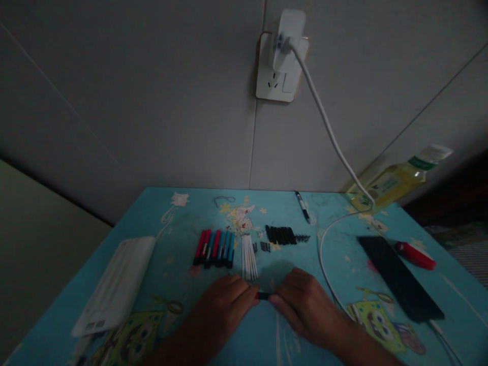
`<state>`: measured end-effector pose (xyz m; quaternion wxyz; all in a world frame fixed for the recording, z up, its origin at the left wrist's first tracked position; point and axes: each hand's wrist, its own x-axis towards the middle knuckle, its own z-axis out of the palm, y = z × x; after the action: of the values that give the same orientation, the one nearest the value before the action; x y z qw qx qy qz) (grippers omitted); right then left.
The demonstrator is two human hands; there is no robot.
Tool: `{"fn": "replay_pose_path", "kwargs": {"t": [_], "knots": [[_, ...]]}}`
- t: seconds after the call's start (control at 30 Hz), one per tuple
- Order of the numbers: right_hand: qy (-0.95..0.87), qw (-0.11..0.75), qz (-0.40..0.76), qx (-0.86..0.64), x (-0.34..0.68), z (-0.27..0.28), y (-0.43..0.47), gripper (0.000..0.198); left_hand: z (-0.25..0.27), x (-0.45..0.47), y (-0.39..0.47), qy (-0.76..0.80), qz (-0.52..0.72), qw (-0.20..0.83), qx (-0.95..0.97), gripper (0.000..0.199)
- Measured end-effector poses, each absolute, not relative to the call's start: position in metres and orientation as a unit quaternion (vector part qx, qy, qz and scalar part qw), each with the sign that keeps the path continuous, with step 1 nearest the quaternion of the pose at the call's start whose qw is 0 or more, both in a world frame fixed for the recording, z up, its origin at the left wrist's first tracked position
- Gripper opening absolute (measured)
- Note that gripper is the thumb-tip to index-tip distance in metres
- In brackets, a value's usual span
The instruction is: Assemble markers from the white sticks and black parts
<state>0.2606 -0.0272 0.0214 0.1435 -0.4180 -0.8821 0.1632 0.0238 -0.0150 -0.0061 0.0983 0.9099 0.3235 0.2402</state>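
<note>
My left hand (229,302) and my right hand (303,305) meet at the table's near middle. Between them lies a pen barrel (264,296), its black part showing and a bit of red beside the left fingers. Each hand pinches one end; the fingers hide the rest. Just beyond are several thin white refills (249,258) side by side. Left of those stands a row of red and blue pen barrels (214,248) with black ends. Several black pen parts (281,235) lie farther right, near small dark pieces (303,238) and another small dark cluster (265,247).
A white flat box-like device (116,284) lies at the left. On the right are a black phone (400,278), a red object (415,255) and a bottle of yellow liquid (396,182). A white cable (324,119) hangs from the wall charger (288,40). One pen (302,206) lies at the back.
</note>
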Motion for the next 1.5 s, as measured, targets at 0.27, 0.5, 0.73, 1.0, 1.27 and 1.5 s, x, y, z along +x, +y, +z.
{"fn": "replay_pose_path", "kwargs": {"t": [0.27,0.5,0.73,1.0,1.27,1.5], "knots": [[-0.724,0.220,0.037,-0.653,0.315,0.021,0.007,0.024,0.001,0.021,-0.007,0.359,0.305,0.071,0.879,0.026],[-0.705,0.155,-0.019,-0.691,0.325,0.013,0.014,0.023,-0.009,0.017,-0.011,0.379,0.313,0.145,0.859,0.029],[-0.692,0.171,-0.012,-0.701,0.325,0.011,0.015,0.022,0.000,0.018,-0.010,0.391,0.302,0.205,0.845,0.026],[-0.631,0.400,0.309,-0.588,0.290,0.033,-0.004,0.018,-0.003,0.018,-0.010,0.393,0.279,0.248,0.840,0.025],[-0.591,0.395,0.439,-0.549,0.274,0.028,-0.010,0.018,0.001,0.018,-0.010,0.391,0.253,0.257,0.847,0.025],[-0.618,0.360,0.450,-0.534,0.269,0.027,-0.013,0.019,0.002,0.018,-0.011,0.371,0.268,0.250,0.853,0.026]]}}
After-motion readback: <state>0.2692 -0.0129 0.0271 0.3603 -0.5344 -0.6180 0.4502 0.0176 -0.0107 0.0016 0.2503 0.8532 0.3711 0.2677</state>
